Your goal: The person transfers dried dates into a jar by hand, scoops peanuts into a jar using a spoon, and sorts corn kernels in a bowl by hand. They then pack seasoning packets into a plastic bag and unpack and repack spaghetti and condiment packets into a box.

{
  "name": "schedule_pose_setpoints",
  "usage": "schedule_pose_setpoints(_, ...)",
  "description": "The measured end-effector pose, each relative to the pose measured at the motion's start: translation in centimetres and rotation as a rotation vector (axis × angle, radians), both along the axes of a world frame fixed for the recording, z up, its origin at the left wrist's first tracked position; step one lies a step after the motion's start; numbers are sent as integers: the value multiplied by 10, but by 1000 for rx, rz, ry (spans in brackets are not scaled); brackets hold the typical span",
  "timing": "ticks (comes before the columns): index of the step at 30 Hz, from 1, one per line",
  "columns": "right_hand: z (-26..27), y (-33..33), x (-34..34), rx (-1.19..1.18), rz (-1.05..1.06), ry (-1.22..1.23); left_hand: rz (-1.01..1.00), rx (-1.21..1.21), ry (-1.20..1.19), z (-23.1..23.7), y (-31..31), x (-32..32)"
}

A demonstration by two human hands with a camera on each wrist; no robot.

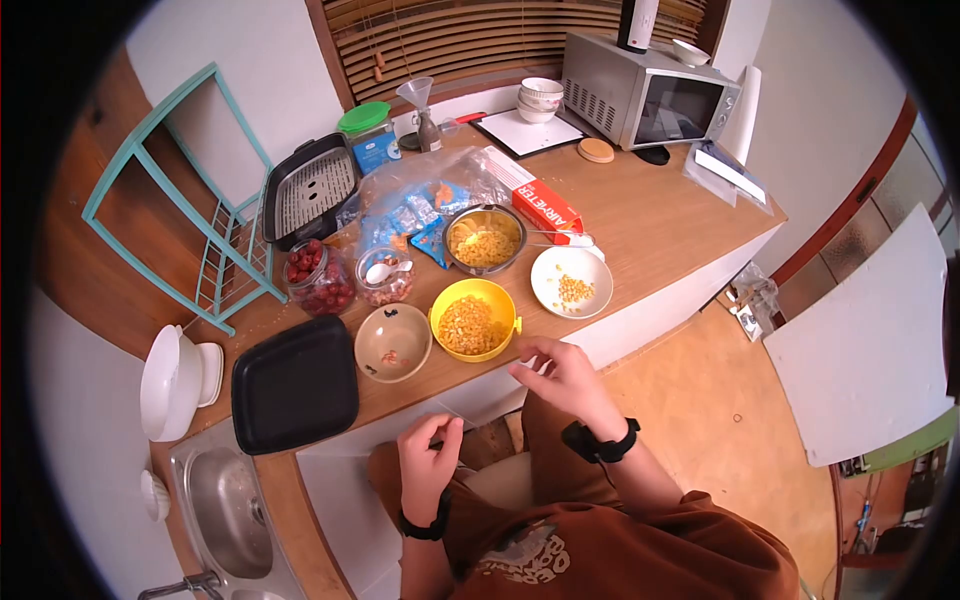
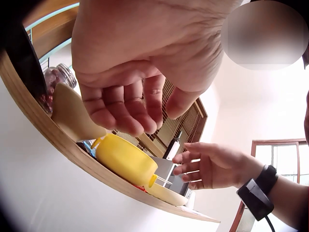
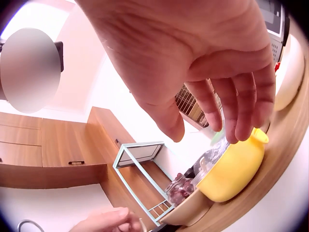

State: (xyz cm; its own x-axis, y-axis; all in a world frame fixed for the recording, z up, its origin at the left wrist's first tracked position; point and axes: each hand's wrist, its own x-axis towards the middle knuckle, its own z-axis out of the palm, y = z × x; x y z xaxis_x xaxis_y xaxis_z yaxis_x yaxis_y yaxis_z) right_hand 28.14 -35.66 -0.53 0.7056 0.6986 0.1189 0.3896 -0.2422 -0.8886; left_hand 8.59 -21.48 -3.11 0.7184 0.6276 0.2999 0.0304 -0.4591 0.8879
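My left hand hovers off the counter's front edge, fingers loosely curled around nothing. Just in front of the yellow bowl, my right hand hangs with relaxed, bent fingers and holds nothing. The yellow bowl contains many yellow corn-like kernels. To its left, a beige bowl has a few small reddish bits at the bottom. A white plate on the right carries a small heap of similar kernels. Behind stands a steel bowl with yellow pieces and a thin metal handle beside it.
A black tray lies left of the bowls, near the sink. Jars of red fruit and of pinkish pieces with a white spoon stand behind. A red-and-white box, plastic bags and a microwave are farther back.
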Motion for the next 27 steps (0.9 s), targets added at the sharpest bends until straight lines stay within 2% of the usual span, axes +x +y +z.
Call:
schedule_pose_setpoints(5,0,16,7,56,13,-55,0,-58,-31,-22,0,24)
schedule_pose_setpoints(7,0,19,16,54,14,-49,-14,-256,-21,-29,0,31)
schedule_pose_setpoints(8,-2,21,21,68,3,-65,-87,-390,-62,-41,5,31)
schedule_pose_setpoints(9,-4,25,24,84,-5,-77,-72,-395,-43,-39,4,34)
schedule_pose_setpoints(11,-3,29,29,102,3,-37,-76,-598,-182,-30,3,42)
schedule_pose_setpoints(13,-4,32,35,75,-29,-45,-75,-536,-127,-29,9,44)
schedule_pose_setpoints(27,-25,55,47,-151,-140,-81,-95,-677,-83,-22,10,46)
